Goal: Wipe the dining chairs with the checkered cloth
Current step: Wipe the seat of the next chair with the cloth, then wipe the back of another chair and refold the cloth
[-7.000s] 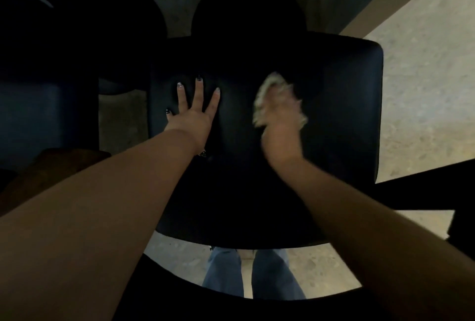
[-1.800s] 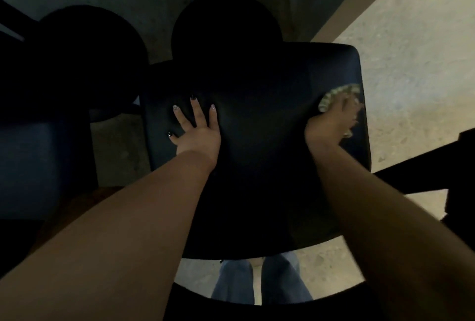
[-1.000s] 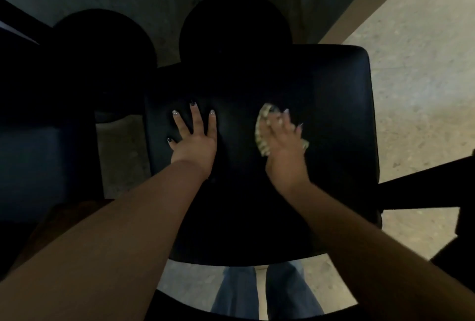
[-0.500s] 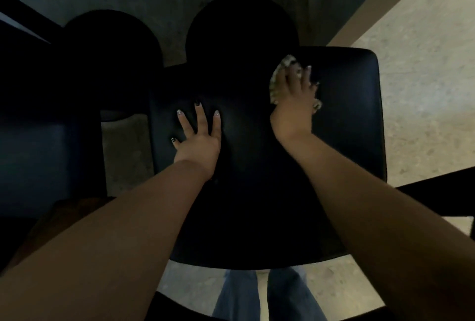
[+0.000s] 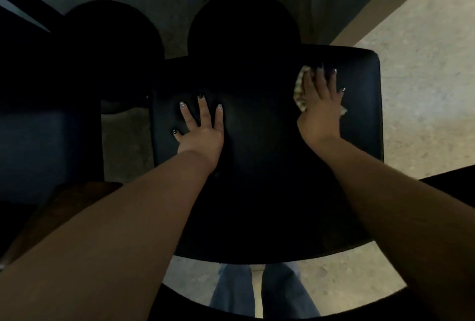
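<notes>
Grip: right hand [image 5: 320,107] lies flat with fingers straight, pressing the checkered cloth [image 5: 299,93] onto the seat; nothing is pinched. Left hand [image 5: 201,131] rests with fingers spread and straight, bracing and holding nothing.
Chair seat [image 5: 270,192]: dark padded slab filling the middle of the view, its long sides running away from the person; both hands sit on its far half, left hand toward the left edge, right hand toward the far right corner.
Floor [image 5: 424,89]: pale and speckled, visible to the right of the seat and below its near edge.
Neighbouring seat [image 5: 38,146]: another dark chair to the left, well apart from both hands.
Cloth position: mostly hidden under the right palm; a strip shows along the thumb side and a small corner at the outer side.
Cloth axis: the visible strip runs lengthwise away from the person, along the hand; the full outline cannot be told.
Step, as judged: seat wiping under way, far right part covered now.
Risk one: cloth held by palm pressure only, so it may bunch or slip out on a fast stroke.
Risk two: right hand is near the seat's right edge; overshoot could carry the cloth off onto the floor.
Risk three: dim light may hide missed patches.
</notes>
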Action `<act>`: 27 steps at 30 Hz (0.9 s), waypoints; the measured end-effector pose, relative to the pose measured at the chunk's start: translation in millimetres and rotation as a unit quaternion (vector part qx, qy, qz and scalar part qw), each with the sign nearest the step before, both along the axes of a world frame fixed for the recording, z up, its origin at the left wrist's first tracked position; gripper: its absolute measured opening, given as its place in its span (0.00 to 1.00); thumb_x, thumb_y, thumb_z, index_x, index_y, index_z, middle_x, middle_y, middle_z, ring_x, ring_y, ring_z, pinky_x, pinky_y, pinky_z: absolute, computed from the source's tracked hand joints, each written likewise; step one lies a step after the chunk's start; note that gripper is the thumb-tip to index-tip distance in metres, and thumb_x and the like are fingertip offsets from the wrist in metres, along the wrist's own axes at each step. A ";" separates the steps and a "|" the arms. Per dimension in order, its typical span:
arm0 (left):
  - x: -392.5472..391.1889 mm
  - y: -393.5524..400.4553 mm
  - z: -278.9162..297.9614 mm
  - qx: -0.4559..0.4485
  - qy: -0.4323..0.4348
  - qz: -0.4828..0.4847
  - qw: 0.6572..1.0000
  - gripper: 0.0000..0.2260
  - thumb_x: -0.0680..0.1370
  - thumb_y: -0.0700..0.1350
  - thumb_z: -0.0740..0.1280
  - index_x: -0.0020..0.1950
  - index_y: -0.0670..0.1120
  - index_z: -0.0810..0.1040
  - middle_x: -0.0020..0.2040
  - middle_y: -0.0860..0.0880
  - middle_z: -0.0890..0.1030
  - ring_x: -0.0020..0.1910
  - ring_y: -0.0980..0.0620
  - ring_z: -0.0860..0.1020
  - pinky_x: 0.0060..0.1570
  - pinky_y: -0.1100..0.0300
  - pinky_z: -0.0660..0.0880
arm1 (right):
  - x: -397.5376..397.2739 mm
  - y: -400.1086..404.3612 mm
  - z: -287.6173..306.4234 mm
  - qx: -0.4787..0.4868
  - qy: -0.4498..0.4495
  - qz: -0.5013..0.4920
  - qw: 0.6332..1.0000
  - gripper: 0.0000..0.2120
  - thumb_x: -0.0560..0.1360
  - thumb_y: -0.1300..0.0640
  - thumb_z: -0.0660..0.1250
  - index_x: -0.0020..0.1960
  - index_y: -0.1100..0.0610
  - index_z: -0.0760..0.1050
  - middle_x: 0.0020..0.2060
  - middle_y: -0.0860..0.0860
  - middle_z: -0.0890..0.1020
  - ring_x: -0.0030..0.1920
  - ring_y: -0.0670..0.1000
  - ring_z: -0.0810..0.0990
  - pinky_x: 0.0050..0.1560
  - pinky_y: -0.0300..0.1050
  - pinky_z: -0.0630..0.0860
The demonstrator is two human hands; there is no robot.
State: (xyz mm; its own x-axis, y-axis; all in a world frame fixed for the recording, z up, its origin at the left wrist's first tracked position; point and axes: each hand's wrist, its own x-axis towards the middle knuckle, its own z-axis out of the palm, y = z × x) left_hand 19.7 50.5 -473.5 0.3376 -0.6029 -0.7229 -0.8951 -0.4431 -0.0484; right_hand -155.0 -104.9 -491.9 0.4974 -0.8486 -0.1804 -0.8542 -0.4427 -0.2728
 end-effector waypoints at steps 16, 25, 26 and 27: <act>10.0 -1.3 56.0 0.050 0.001 0.025 0.998 0.44 0.77 0.60 0.65 0.78 0.51 0.35 0.80 0.43 0.42 0.76 0.37 0.55 0.69 0.37 0.63 | -45.7 136.5 63.3 0.194 0.089 0.210 0.954 0.35 0.73 0.64 0.64 0.77 0.56 0.56 0.78 0.53 0.49 0.77 0.55 0.46 0.75 0.53 0.46; -33.1 27.7 198.6 -0.171 0.327 0.271 0.889 0.25 0.79 0.52 0.66 0.74 0.48 0.67 0.61 0.53 0.77 0.52 0.62 0.77 0.45 0.72 0.71 | -52.1 132.2 251.4 0.428 -0.337 -0.286 0.788 0.14 0.72 0.65 0.58 0.45 0.50 0.79 0.39 0.49 0.84 0.39 0.49 0.83 0.33 0.39 0.76; -41.0 33.8 220.3 -0.202 0.365 0.307 0.856 0.23 0.79 0.52 0.66 0.73 0.49 0.69 0.60 0.55 0.78 0.49 0.65 0.75 0.43 0.71 0.71 | -55.8 136.6 273.1 0.459 -0.380 -0.302 0.744 0.15 0.72 0.65 0.57 0.46 0.53 0.81 0.41 0.51 0.85 0.41 0.51 0.84 0.35 0.42 0.78; -48.5 40.3 240.8 -0.227 0.398 0.340 0.821 0.21 0.79 0.53 0.66 0.72 0.51 0.71 0.60 0.55 0.78 0.51 0.64 0.76 0.44 0.68 0.71 | -58.9 140.7 292.4 0.482 -0.414 -0.306 0.709 0.16 0.73 0.65 0.56 0.48 0.55 0.81 0.44 0.54 0.85 0.44 0.53 0.85 0.39 0.45 0.80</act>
